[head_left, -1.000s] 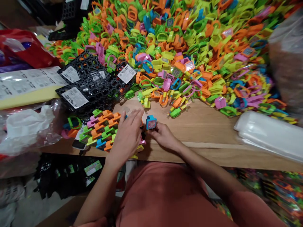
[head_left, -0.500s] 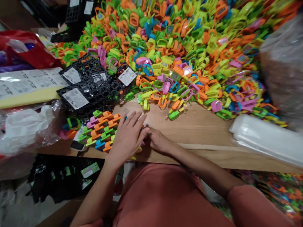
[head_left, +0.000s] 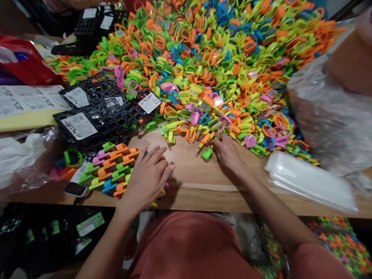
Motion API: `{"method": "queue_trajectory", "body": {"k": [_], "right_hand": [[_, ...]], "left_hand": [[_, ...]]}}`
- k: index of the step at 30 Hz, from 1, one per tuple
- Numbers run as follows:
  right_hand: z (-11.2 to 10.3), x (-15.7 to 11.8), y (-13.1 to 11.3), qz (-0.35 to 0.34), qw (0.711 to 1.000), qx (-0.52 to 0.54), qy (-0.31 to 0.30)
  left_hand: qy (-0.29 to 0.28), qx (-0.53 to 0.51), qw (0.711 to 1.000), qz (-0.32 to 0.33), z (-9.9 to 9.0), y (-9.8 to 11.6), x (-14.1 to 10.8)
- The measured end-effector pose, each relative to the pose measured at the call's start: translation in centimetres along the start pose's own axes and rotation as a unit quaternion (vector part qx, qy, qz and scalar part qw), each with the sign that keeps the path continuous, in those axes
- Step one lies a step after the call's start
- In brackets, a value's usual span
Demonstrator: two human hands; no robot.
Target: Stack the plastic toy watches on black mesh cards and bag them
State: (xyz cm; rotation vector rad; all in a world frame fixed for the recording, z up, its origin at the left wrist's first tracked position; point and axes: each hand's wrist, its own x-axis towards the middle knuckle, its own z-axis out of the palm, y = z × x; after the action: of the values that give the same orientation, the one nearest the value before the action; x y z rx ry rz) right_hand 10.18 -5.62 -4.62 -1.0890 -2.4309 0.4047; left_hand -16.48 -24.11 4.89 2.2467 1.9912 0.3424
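Nearest, the left hand [head_left: 147, 178] lies open, fingers spread over a packed row of plastic toy watches [head_left: 113, 170] on the wooden table [head_left: 186, 197] (light, stiff pieces, likely easiest to take by the square face or the band). The right hand [head_left: 228, 155], fingers curled, sits at the edge of the heap of toy watches [head_left: 203, 69], just beside a green toy watch [head_left: 207, 154]; whether it pinches anything cannot be told. Black plastic grid racks [head_left: 95, 112] lie left of the heap, and a clear plastic bag [head_left: 325, 116] bulges at the right of the frame.
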Motion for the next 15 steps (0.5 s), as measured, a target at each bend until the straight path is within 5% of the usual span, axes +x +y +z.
{"method": "queue_trajectory", "body": {"k": [6,12,15], "right_hand": [[2.1,-0.4,-6.7,-0.017,0.979,0.188,-0.076],[7.6,-0.5,-12.1,0.036,0.865,0.482,-0.135],[9.1,-0.9,-12.4,0.025,0.878,0.455,-0.147]], "left_hand": [[0.000,-0.029,0.999,-0.028,0.0,0.3,-0.1],[0.010,-0.023,0.999,-0.029,0.5,0.0,-0.2],[0.014,-0.023,0.999,-0.030,0.5,0.0,-0.2]]}}
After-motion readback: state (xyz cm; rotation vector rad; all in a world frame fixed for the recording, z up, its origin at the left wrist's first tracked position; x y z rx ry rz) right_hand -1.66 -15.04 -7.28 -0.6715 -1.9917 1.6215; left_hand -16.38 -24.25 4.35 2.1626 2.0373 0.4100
